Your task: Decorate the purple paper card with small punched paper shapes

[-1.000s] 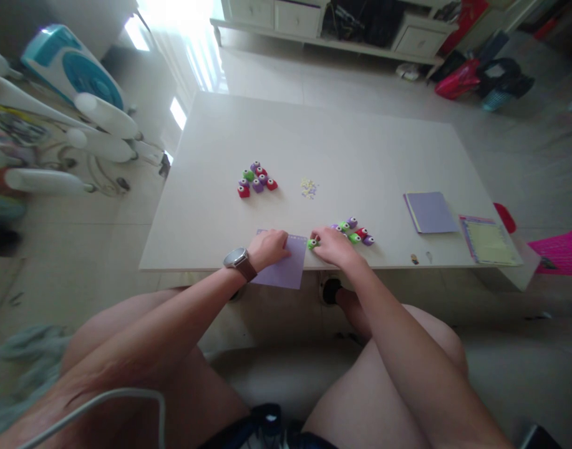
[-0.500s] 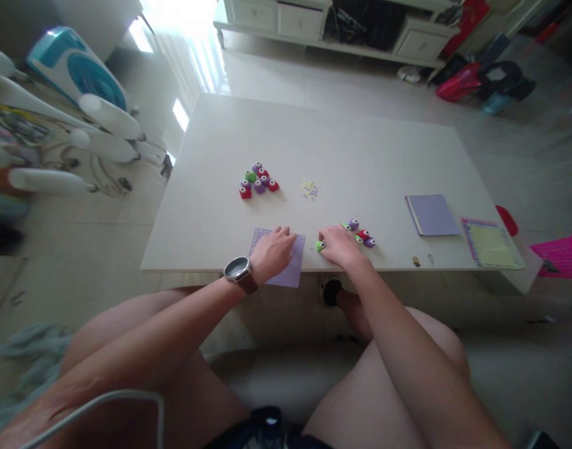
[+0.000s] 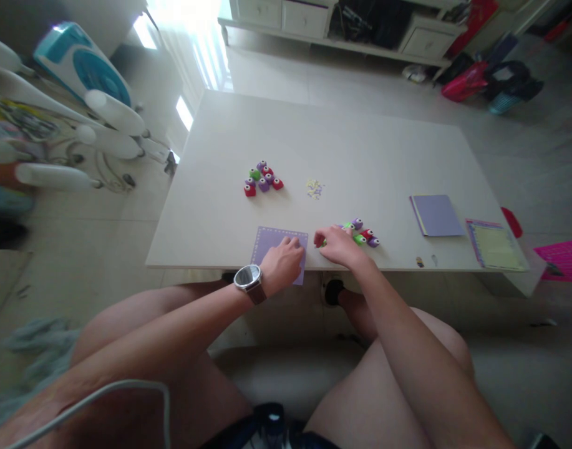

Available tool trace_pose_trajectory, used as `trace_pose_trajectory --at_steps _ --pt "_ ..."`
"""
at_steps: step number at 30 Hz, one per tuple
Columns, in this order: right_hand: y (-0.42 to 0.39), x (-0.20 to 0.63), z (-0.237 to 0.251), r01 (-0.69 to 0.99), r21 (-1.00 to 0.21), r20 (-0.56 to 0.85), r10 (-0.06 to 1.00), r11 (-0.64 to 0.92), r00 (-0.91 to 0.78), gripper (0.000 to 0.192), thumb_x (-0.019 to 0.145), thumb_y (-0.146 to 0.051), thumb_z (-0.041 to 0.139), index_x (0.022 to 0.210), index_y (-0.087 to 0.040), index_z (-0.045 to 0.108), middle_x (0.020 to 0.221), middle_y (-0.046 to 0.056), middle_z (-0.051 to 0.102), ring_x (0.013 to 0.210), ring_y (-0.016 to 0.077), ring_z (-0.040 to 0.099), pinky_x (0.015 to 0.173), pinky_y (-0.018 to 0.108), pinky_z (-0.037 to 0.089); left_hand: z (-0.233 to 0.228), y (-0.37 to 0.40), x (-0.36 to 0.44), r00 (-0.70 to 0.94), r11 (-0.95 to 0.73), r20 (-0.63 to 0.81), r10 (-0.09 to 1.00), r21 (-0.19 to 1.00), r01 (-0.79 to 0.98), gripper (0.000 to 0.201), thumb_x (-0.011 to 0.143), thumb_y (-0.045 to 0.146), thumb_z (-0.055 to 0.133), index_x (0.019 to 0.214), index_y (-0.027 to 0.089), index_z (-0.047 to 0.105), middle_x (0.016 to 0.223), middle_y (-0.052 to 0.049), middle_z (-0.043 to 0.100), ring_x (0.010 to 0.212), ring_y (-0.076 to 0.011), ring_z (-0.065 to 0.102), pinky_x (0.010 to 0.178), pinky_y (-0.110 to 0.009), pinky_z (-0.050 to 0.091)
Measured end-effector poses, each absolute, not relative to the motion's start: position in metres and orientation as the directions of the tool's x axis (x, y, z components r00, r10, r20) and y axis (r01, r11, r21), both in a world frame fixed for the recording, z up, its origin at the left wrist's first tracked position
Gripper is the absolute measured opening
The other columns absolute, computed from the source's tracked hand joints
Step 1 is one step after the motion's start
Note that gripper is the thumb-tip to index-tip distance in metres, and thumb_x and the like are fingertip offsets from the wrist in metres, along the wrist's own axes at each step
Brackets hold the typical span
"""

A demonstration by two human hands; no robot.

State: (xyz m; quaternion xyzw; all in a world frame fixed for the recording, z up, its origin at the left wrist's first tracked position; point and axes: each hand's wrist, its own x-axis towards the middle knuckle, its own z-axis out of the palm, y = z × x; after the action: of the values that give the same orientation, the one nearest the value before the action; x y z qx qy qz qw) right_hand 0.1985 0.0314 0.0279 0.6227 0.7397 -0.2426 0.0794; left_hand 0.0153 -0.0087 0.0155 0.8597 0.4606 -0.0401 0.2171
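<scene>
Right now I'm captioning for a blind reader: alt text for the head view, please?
The left hand presses a purple sheet at the white table's near edge; the right hand touches a cluster of small colourful punches.

A flat square sheet of purple paper, dotted along its edges, is laid at the table's near edge. Just to its right, a small green punch is seen beside a cluster of purple, red and green punches.
</scene>
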Motion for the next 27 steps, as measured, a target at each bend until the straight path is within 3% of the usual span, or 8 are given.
trace_pose_trajectory --at_steps 7,10,13,20,27 --pt "0.03 0.198 0.024 0.959 -0.264 -0.462 0.859 0.104 -0.22 0.029 0.079 -0.006 0.056 0.094 -0.023 0.075 0.102 0.006 0.077 0.109 0.0275 0.066 0.103 0.047 0.039 0.018 -0.009 0.018 0.574 -0.478 -0.281 0.769 0.343 0.809 0.019 0.095 0.017 0.056 0.111 0.014 0.065 0.124 -0.014 0.059 0.115 -0.029 0.055 0.083 -0.038 0.06" --pt "0.031 0.2 0.021 0.956 -0.281 -0.392 0.898 0.09 -0.2 0.047 0.077 -0.005 0.055 0.117 -0.023 0.071 0.118 0.01 0.074 0.119 0.0305 0.062 0.106 0.049 0.04 0.018 -0.009 0.018 0.573 -0.479 -0.283 0.769 0.34 0.81 0.019 0.095 0.018 0.056 0.112 0.014 0.065 0.125 -0.014 0.059 0.115 -0.0288 0.054 0.084 -0.038 0.06" --pt "0.032 0.203 0.019 0.944 -0.317 -0.271 0.946 0.086 -0.177 0.067 0.075 -0.007 0.055 0.14 -0.022 0.058 0.143 0.013 0.063 0.135 0.0333 0.052 0.109 0.05 0.041 0.019 -0.008 0.018 0.571 -0.475 -0.285 0.77 0.34 0.811 0.018 0.095 0.019 0.057 0.111 0.015 0.064 0.125 -0.014 0.059 0.116 -0.0281 0.054 0.085 -0.036 0.06" --pt "0.032 0.204 0.016 0.952 -0.3 -0.299 0.942 0.061 -0.155 0.048 0.081 -0.015 0.057 0.129 -0.021 0.063 0.138 0.012 0.064 0.13 0.0324 0.053 0.109 0.049 0.04 0.019 -0.009 0.018 0.573 -0.473 -0.28 0.77 0.351 0.808 0.018 0.095 0.018 0.056 0.11 0.015 0.065 0.124 -0.015 0.059 0.116 -0.0284 0.054 0.086 -0.037 0.06" --pt "0.029 0.204 0.017 0.975 -0.189 -0.363 0.914 0.117 -0.18 0.041 0.082 -0.007 0.058 0.119 -0.018 0.068 0.125 0.012 0.064 0.116 0.027 0.058 0.099 0.035 0.045 0.019 -0.009 0.018 0.575 -0.471 -0.285 0.767 0.358 0.806 0.019 0.094 0.021 0.059 0.111 0.015 0.066 0.124 -0.015 0.059 0.115 -0.0287 0.054 0.088 -0.038 0.059"
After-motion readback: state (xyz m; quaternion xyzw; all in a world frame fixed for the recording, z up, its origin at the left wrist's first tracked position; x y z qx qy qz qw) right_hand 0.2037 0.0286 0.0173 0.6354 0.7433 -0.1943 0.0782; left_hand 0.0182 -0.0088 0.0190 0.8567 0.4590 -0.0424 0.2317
